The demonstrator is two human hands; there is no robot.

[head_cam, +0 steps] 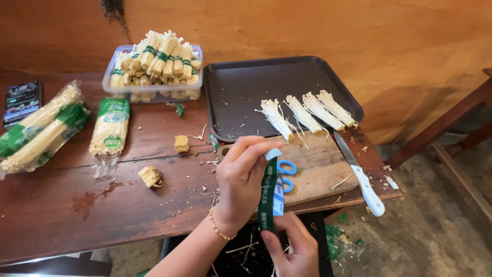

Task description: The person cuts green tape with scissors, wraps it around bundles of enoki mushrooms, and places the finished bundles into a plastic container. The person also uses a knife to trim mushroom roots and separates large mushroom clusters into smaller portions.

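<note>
Sitting under everything is a brown wooden table (77,205), with a dark tray (246,87) at 12 o'clock holding four mushroom bunches (307,114). Near 6 o'clock, the left hand (241,177) pinches the top of a green band (268,192), and the right hand (289,246) pinches its bottom.

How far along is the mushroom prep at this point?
Done: four trimmed enoki bunches lie on the dark tray, and banded bundles fill the clear tub; two cut root ends sit on the table. In hand: left hand and right hand stretch a green strip. Left: three sealed enoki packs are unopened.
</note>
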